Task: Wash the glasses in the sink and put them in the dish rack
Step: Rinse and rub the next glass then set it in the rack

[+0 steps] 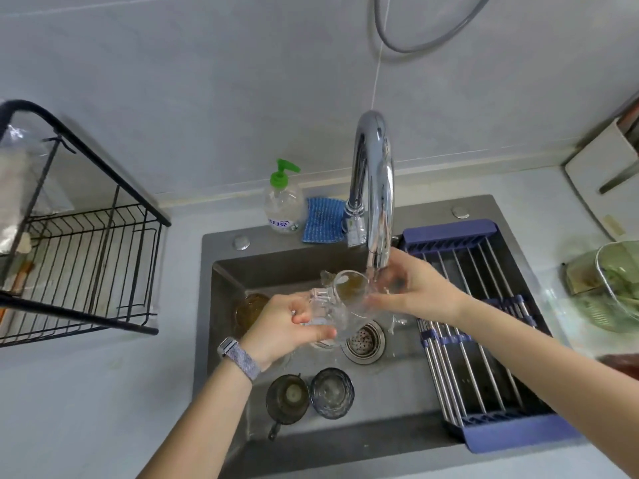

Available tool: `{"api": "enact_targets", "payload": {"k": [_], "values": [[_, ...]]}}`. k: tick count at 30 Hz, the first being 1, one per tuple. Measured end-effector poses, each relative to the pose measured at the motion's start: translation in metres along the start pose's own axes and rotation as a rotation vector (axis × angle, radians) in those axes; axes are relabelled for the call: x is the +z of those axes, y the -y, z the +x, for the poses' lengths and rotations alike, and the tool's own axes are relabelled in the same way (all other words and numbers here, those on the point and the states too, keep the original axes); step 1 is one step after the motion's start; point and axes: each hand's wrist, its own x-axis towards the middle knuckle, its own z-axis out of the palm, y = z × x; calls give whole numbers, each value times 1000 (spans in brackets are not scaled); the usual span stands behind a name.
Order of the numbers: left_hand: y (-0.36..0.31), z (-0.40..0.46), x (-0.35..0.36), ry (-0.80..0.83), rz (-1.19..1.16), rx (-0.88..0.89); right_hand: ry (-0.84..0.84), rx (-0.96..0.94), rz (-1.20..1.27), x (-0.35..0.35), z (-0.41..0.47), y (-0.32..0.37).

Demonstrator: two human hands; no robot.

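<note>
Rinsing a glass over the sink (221, 271)
Left hand (280, 326) grips the clear glass (340, 299); right hand (415, 292) fingers curl round its rim under the faucet (371, 188).

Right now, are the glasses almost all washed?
Not yet. The black dish rack holds no glasses. Left hand and right hand hold a clear glass under the faucet. At least three more wait in the sink.

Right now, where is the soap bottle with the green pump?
The soap bottle stands on the sink's back ledge, left of the chrome faucet, with the blue scrubbing cloth right beside it.
</note>
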Motion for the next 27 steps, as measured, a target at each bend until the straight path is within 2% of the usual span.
{"api": "enact_targets", "payload": {"k": [2,3,5,6,7,9,11,13,15,17,19,22,24,26,27], "values": [[-7,4,4,80,46,40,129,215,-31,19,7,-2],[-14,5,6,129,83,62,155,246,-125,26,12,-1],[-19,8,9,131,129,75,22,258,-363,30,19,-3],[-18,9,8,88,105,53,-43,281,-360,31,22,-7],[-19,9,5,22,20,4,-63,327,-265,33,24,-12],[-15,11,1,-55,-297,-117,-79,412,153,38,17,-15],[-10,13,3,-7,-627,-195,-16,465,592,46,8,-13],[-8,13,13,39,-853,-240,22,493,752,55,4,-14],[-10,13,25,-7,-877,-296,-76,543,627,64,9,-16],[-13,15,33,-92,-837,-372,-234,552,344,70,14,-22],[-12,19,31,-142,-840,-415,-230,488,248,69,14,-23],[-10,21,23,-74,-913,-492,-30,404,360,56,9,-18],[-15,18,25,-9,-894,-552,-73,386,120,50,14,-18],[-16,18,31,-50,-872,-584,-204,372,-202,51,20,-19],[-15,18,33,-69,-885,-591,-204,357,-237,50,21,-18]]}}
